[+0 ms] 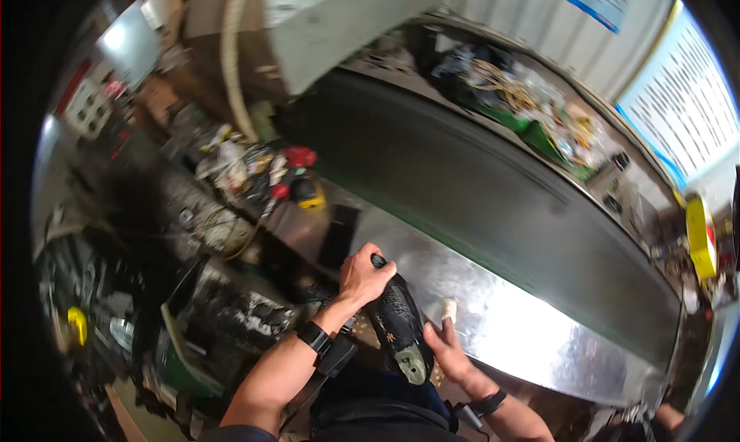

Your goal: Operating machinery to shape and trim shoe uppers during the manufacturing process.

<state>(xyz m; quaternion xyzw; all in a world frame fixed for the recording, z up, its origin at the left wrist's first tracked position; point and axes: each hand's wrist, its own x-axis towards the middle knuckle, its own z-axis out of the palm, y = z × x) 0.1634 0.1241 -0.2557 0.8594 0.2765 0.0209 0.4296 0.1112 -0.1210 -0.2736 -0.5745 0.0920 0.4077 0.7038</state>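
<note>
In front of my body is a black shoe upper, tilted, with the pale green end of a shoe last showing at its near end. My left hand is closed round its far, narrow end, thumb on top. At its right side is my right hand, fingers apart, a white wrap on one fingertip. The thumb is at or very near the upper's side; contact is hard to tell. A flat black rectangular thing lies on the metal ledge just beyond my left hand.
A dark belt runs beyond a shiny metal ledge. Left of the ledge are a red and yellow tool and a cluttered, stained bench. A green tray holding scraps stands behind the belt; a yellow box is at right.
</note>
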